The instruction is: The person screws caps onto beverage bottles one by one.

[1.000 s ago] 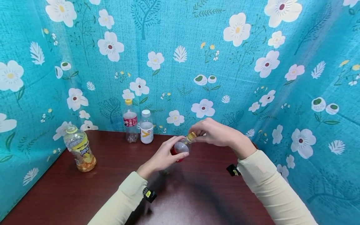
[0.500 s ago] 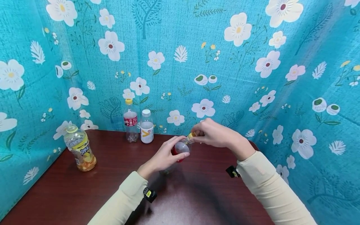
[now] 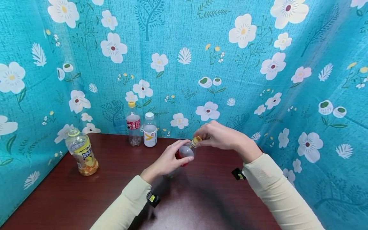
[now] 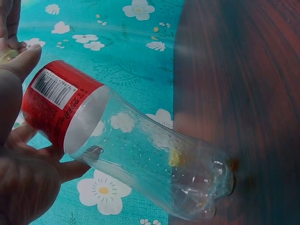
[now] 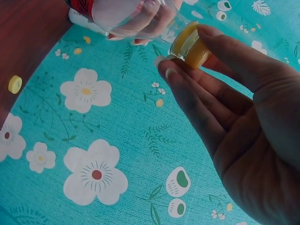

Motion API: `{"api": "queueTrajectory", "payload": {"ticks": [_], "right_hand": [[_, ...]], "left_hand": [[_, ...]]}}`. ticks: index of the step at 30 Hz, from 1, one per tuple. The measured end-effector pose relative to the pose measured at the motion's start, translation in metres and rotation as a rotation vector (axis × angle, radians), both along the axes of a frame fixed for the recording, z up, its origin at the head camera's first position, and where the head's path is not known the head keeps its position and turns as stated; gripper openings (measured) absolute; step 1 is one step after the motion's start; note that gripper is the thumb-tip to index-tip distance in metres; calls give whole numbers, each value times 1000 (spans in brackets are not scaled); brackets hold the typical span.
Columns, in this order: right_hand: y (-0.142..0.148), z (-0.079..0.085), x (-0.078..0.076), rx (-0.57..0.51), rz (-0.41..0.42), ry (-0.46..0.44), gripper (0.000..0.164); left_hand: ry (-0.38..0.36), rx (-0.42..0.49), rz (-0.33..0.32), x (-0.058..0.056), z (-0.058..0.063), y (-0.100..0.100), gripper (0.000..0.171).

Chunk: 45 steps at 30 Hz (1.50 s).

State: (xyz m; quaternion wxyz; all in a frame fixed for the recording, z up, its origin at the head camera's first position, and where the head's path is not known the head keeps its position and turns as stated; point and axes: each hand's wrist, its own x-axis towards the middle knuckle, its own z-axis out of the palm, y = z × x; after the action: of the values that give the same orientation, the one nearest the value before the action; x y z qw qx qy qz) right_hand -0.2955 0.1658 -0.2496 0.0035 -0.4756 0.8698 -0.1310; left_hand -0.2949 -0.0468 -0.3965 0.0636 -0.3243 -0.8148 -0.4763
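My left hand [image 3: 168,156] grips a clear plastic Coca-Cola bottle [image 4: 140,145] around its red label [image 4: 61,101]. The bottle is tilted, its neck up toward the right hand and its base low over the dark table. With thumb and fingertips, my right hand [image 3: 219,135] pinches a yellow bottle cap [image 5: 199,54] at the bottle's mouth. In the right wrist view a ridged clear part of the neck shows beside the cap. No liquid shows inside the bottle. Part of the label is hidden by the left fingers in the head view.
At the back stand a red-labelled bottle [image 3: 133,124] with a yellow cap and a white-capped bottle [image 3: 150,132]. An uncapped yellow-labelled bottle [image 3: 83,153] holding some amber liquid is at left. A loose yellow cap [image 5: 15,84] lies near the table edge. Flowered cloth [image 3: 178,80] surrounds the table.
The right fingers shift slightly right and then back left at the yellow cap, with a small turn. The left hand and bottle stay nearly in place.
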Motion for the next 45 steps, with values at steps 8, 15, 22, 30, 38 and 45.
{"api": "queueTrajectory", "payload": {"ticks": [8, 15, 22, 30, 38, 45], "right_hand": [[-1, -8, -2, 75, -198, 186, 47], [4, -1, 3, 49, -229, 167, 36], [5, 9, 6, 74, -122, -32, 46], [-1, 0, 3, 62, -159, 81, 12], [-2, -5, 4, 109, -301, 263, 49], [9, 5, 6, 28, -196, 43, 26]], "left_hand": [[20, -3, -16, 0, 0, 1, 61], [6, -4, 0, 0, 0, 1, 61], [2, 5, 3, -2, 0, -1, 61], [15, 13, -7, -2, 0, -1, 61], [46, 13, 15, -3, -3, -1, 58], [35, 11, 13, -3, -3, -1, 58]]}}
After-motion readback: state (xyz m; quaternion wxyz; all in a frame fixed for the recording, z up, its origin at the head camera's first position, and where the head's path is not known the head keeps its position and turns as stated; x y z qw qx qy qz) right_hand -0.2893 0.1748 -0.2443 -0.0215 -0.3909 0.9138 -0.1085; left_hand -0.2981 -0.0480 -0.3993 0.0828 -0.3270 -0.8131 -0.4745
